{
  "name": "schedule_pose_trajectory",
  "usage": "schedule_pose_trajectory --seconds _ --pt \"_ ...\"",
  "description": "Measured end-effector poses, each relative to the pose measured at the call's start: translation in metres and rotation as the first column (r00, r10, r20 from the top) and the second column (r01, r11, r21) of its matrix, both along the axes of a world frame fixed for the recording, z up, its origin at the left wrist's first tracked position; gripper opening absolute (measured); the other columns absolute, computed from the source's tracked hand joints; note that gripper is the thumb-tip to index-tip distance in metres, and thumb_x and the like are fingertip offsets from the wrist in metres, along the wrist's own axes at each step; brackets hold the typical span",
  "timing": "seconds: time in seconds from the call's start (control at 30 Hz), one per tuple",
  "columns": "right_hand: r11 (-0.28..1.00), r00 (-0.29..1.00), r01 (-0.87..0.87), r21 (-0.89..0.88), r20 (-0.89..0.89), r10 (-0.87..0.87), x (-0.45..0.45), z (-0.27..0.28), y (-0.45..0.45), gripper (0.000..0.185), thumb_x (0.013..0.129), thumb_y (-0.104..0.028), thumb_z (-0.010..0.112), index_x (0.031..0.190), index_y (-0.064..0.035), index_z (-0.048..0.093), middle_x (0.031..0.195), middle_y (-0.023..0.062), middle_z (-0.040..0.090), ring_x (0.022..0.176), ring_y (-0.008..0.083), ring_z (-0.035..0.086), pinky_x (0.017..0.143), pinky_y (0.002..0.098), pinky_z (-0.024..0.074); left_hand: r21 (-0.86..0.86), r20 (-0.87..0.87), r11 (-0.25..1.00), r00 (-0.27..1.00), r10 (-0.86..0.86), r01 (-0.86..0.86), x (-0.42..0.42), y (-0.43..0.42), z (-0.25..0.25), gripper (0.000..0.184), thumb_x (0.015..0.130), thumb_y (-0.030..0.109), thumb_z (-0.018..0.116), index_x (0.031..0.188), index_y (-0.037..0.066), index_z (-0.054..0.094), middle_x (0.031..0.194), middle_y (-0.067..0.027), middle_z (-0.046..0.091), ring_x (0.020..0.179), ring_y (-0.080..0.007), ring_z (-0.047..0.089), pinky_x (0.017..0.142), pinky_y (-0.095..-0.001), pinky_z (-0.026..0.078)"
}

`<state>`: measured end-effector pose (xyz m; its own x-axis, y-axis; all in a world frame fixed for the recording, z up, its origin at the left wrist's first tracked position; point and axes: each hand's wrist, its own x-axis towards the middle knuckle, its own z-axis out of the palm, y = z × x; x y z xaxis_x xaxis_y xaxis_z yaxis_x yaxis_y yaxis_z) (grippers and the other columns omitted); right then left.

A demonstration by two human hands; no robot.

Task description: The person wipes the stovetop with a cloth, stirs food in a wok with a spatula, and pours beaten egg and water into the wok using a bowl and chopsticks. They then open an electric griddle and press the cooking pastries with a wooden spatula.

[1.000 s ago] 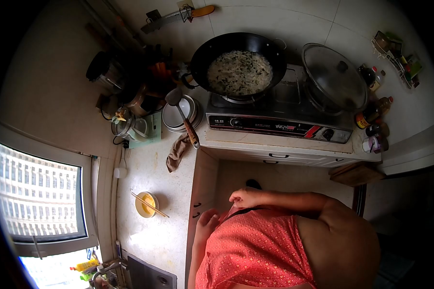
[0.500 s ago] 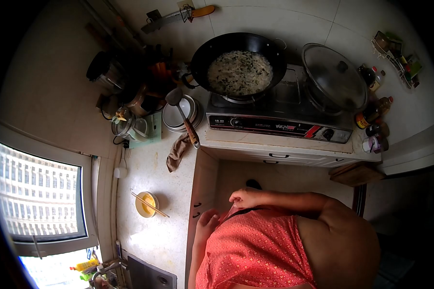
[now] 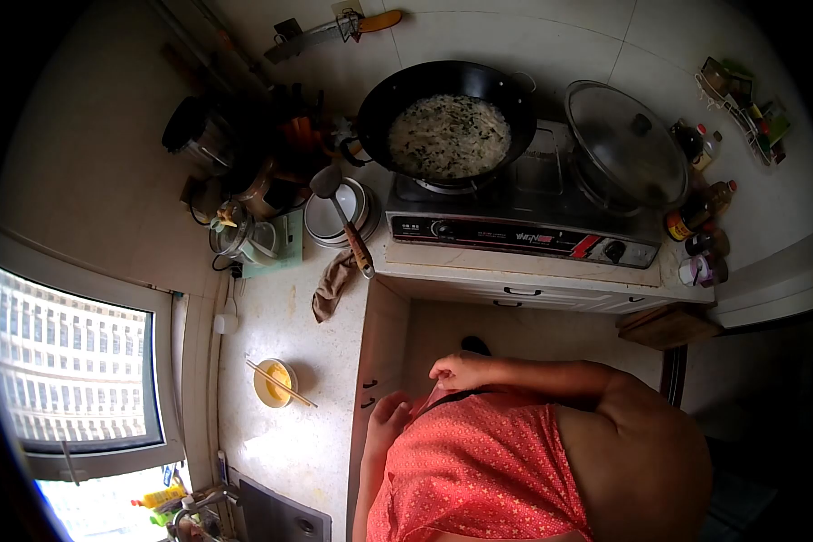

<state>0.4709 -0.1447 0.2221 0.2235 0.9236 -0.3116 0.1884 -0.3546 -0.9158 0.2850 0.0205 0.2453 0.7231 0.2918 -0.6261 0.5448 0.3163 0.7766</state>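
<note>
My right hand [image 3: 461, 369] is held in front of my body, its fingers curled together by the upper edge of my red patterned garment [image 3: 488, 452]. What lies in those fingers, if anything, is hidden. Lower and to the left, my left hand [image 3: 389, 417] has bent fingers against the garment's side, close to the counter edge; its grip is also partly hidden. On the stove, away from both hands, a black wok [image 3: 375, 113] holds a pale, bubbling food with green bits [image 3: 452, 135]. A spatula [image 3: 350, 230] lies across stacked bowls [image 3: 323, 217], its handle over the counter edge.
A bowl with yellow liquid [image 3: 269, 388] and chopsticks [image 3: 260, 369] stands on the counter [image 3: 289, 461]. Near it lies a brown cloth [image 3: 334, 287]. A glass lid [image 3: 625, 144] covers the right burner of the gas stove [image 3: 524, 237]. Bottles [image 3: 696, 212] stand at right; a sink [image 3: 280, 515] is lower left.
</note>
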Motion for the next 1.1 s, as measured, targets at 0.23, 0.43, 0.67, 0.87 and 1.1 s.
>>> schedule_pose_trajectory --seconds 0.23,0.43,0.67,0.87,1.1 --pt "1.000 1.000 0.009 0.006 0.005 -0.009 0.000 0.002 -0.002 0.034 0.080 -0.021 0.062 0.108 -0.0003 0.059 0.094 0.0136 0.064 0.086 0.0224 0.062 0.078 0.0324 0.0495 -0.005 0.028 0.999 0.998 0.052 -0.051 0.001 -0.004 0.001 0.027 0.087 0.014 0.060 0.110 0.002 0.055 0.098 -0.0027 0.059 0.083 -0.0107 0.056 0.072 -0.0245 0.047" --pt "1.000 1.000 0.003 -0.011 -0.001 -0.003 0.000 0.002 -0.002 0.034 0.080 -0.021 0.062 0.108 -0.0004 0.059 0.094 0.0136 0.064 0.086 0.0225 0.062 0.078 0.0323 0.0495 0.003 -0.005 1.000 1.000 -0.002 0.002 0.000 -0.001 0.001 0.030 0.089 0.012 0.057 0.116 0.000 0.051 0.110 -0.0095 0.057 0.100 -0.0202 0.057 0.084 -0.0327 0.049" --pt "1.000 1.000 0.016 0.010 -0.004 -0.016 -0.001 -0.005 -0.001 0.032 0.079 -0.017 0.063 0.106 0.0007 0.059 0.090 0.0127 0.065 0.085 0.0208 0.063 0.074 0.0327 0.0494 -0.007 -0.020 1.000 1.000 0.001 -0.001 0.001 -0.002 0.005 0.030 0.089 0.012 0.057 0.116 0.000 0.051 0.111 -0.0093 0.057 0.100 -0.0203 0.057 0.084 -0.0328 0.048" --pt "1.000 1.000 0.020 0.005 0.003 -0.020 0.000 -0.005 0.000 0.033 0.078 -0.018 0.064 0.105 -0.0005 0.060 0.090 0.0124 0.065 0.085 0.0215 0.063 0.075 0.0334 0.0493 0.001 0.007 1.000 1.000 0.012 -0.012 0.002 -0.003 0.007 0.029 0.088 0.014 0.059 0.113 0.001 0.053 0.103 -0.0063 0.059 0.090 -0.0152 0.057 0.077 -0.0286 0.047" --pt "1.000 1.000 -0.010 -0.022 0.005 0.010 0.002 0.004 -0.001 0.035 0.080 -0.020 0.063 0.108 -0.0001 0.059 0.095 0.0143 0.064 0.088 0.0229 0.062 0.079 0.0323 0.0495 -0.011 0.000 1.000 1.000 -0.012 0.012 0.001 -0.001 0.004 0.030 0.089 0.011 0.056 0.116 0.000 0.051 0.109 -0.0089 0.058 0.098 -0.0194 0.057 0.085 -0.0320 0.048"
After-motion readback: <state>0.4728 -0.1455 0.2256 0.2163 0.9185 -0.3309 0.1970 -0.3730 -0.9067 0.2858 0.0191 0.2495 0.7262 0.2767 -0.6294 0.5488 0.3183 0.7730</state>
